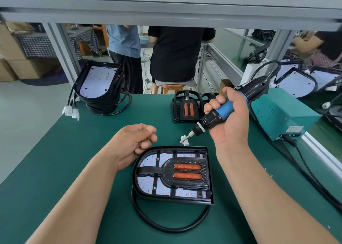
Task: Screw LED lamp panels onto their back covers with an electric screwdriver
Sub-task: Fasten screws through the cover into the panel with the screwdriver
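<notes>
Green tabletop (pixel 74 160): lamp panel (pixel 148 185) sits flat in its black back cover (pixel 208 169) at center, btw your forearms. Teal power box (pixel 281 114) far right. Your right grip (pixel 231 121) is wrapped round the blue electric screwdriver (pixel 224 109), bit angled down-left just past the cover's far edge. Left grip (pixel 133 144) is curled by the cover's far-left corner, can't tell if it's holding anything.
</notes>
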Demonstrator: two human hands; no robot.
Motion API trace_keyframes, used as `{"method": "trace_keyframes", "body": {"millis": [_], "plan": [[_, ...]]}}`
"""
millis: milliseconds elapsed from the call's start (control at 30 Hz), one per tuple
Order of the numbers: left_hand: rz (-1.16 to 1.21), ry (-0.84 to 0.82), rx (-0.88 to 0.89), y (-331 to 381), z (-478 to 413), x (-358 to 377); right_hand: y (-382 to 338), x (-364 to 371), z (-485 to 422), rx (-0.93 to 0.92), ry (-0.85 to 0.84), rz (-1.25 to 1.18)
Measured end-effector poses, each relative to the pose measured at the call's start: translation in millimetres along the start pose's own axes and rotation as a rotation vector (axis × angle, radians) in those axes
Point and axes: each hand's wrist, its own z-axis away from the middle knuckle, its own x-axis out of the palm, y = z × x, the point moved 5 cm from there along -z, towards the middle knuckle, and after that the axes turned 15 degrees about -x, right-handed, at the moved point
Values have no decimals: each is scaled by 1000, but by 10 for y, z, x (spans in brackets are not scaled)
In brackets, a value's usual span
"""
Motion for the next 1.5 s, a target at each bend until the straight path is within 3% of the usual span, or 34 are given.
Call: {"method": "trace_keyframes", "body": {"millis": [500,800,1500], "plan": [[27,-91,10,-20,-12,-4,87,9,44,28,-19,26],[-82,-106,12,-27,2,-20,112,82,100,29,-27,8],[-152,-137,63,14,66,35,97,180,202,-86,123,78]]}}
